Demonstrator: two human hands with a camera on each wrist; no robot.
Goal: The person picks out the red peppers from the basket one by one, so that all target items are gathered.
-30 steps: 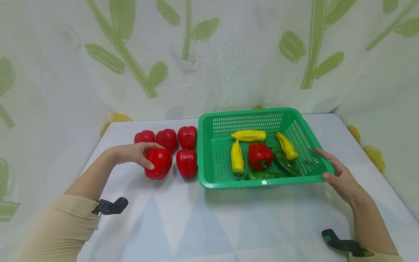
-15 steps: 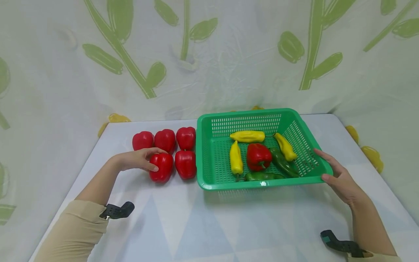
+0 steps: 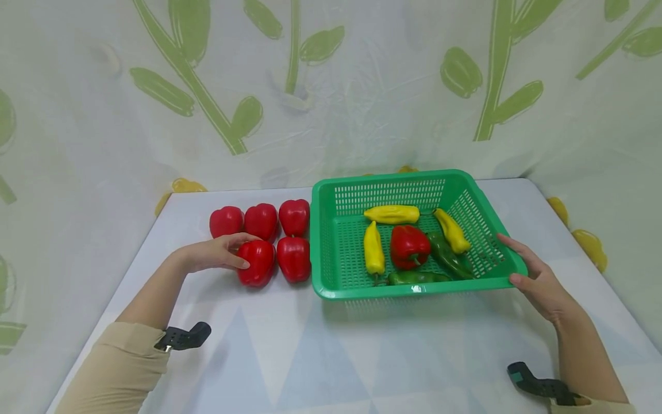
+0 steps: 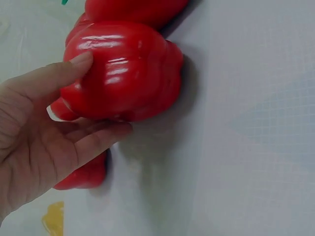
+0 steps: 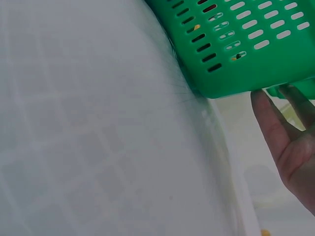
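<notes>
My left hand [image 3: 219, 253] holds a red bell pepper [image 3: 258, 264], thumb on one side and fingers on the other; the left wrist view shows this bell pepper [image 4: 125, 73] low over or on the table. Just right of it lies another red bell pepper [image 3: 293, 260], and more stand in a row behind, such as the red bell pepper [image 3: 261, 222]. My right hand [image 3: 540, 282] holds the green basket [image 3: 326, 253] at its near right corner. In the right wrist view the fingertips meet the basket's rim [image 5: 236, 88]; part of that hand lies outside the picture.
Inside the basket are a red bell pepper [image 3: 410, 247], several yellow peppers such as the long yellow pepper [image 3: 392, 214], and green peppers like the green pepper [image 3: 447, 256]. A leaf-patterned curtain [image 3: 362, 115] hangs behind the white table [image 3: 351, 356].
My left hand has moved the bell pepper slightly right and nearer, beside the front one. Over the last half second it is almost still. The right hand stays at the basket corner.
</notes>
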